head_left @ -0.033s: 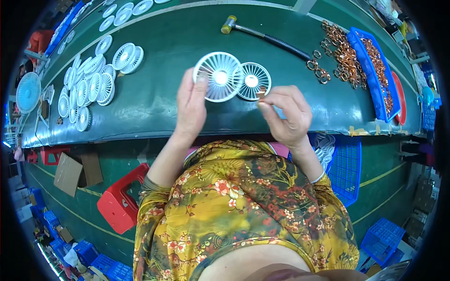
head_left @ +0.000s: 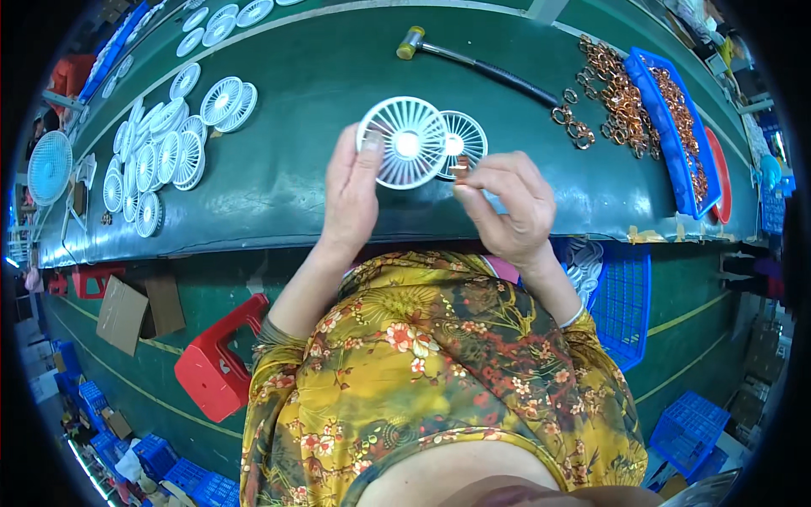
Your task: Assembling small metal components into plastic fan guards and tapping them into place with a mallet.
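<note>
My left hand (head_left: 352,182) grips a white round slotted grille (head_left: 402,173) by its left rim, thumb on its face, raised over the green table. This grille partly covers a second white grille (head_left: 473,135) just to its right. Between thumb and fingertips, my right hand (head_left: 517,203) pinches a small copper-coloured ring (head_left: 460,168), close to the right edge of the held grille and apart from it. The ring's full shape is partly hidden by the fingers.
A mallet (head_left: 473,63) with a yellow-faced head lies beyond my hands. At right are a heap of copper rings (head_left: 621,97) and a blue tray (head_left: 676,152) holding more. Several white grilles (head_left: 169,156) are piled at left. A red stool (head_left: 211,372) stands below the table.
My left hand has shifted slightly right with the grille, covering more of the second one. My right hand has moved slightly left with the copper ring, narrowing the gap.
</note>
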Demonstrator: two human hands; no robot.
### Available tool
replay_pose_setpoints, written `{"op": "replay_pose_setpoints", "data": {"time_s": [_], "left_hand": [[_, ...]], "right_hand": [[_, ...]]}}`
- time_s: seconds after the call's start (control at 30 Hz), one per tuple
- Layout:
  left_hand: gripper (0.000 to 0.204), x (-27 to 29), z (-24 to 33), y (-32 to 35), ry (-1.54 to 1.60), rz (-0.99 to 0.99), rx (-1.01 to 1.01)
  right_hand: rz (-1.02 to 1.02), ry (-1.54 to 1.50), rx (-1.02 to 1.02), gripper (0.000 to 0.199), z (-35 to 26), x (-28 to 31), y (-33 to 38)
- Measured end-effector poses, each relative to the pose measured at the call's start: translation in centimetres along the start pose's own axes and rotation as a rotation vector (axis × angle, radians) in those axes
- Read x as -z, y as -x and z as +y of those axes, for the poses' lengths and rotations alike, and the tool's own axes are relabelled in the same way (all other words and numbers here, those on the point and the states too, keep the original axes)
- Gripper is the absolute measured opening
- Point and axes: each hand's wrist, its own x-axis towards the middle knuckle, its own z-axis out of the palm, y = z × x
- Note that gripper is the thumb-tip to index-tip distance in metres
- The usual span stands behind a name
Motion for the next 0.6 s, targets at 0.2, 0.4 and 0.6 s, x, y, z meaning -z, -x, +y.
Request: {"op": "replay_pose_setpoints", "data": {"time_s": [0.2, 0.4, 0.6], "left_hand": [[0.026, -1.9, 0.9, 1.3, 0.005, -0.059, 0.031], [0.023, -2.5, -0.9, 1.6, -0.073, -0.088, -0.121], [0.038, -2.1, 0.5, 1.1, 0.538, -0.190, 0.214]], "right_hand": [[-0.064, 0.140, -0.067, 0.013, -0.2, -2.6, -0.5], [-0.111, 0.204, -0.224, 0.012, -0.4, -3.3, 0.2], [0.026, 0.299, -0.044, 0.016, -0.1, -2.2, 0.3]]}}
